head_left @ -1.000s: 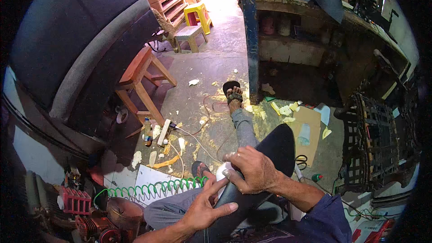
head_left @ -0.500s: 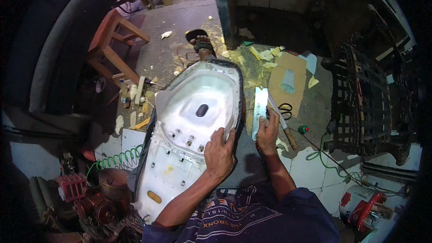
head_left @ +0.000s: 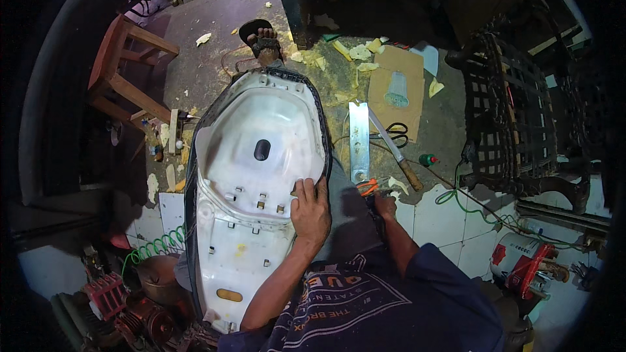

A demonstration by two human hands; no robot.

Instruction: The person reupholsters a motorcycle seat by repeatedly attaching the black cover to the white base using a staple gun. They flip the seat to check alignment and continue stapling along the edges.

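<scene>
A motorcycle seat (head_left: 244, 176) lies upside down across my lap, its white plastic base up and black cover showing round the rim. On the base's right edge rests my left hand (head_left: 310, 215), fingers a little apart. My right hand (head_left: 385, 207) is low beside my right leg, its fingers curled in; what they hold is hidden in shadow. Just beyond it lies an orange-handled tool (head_left: 368, 186), its kind unclear. Farther off, a flat metal strip (head_left: 358, 143) lies next to a knife with a wooden handle (head_left: 411, 175) and black-handled scissors (head_left: 397, 132).
Cardboard (head_left: 383, 111) and yellow foam scraps (head_left: 312, 60) litter the floor ahead. At left stands a wooden stool (head_left: 117, 72), with a compressor (head_left: 153, 313) below it. A dark woven-seat frame (head_left: 515, 117) and a red-and-white machine (head_left: 521, 266) are at right. A green hose (head_left: 482, 203) trails there.
My right hand has let go of the metal strip and drawn back toward my body. The orange-handled tool now shows. My left hand stays on the seat's edge while the whole view has shifted.
</scene>
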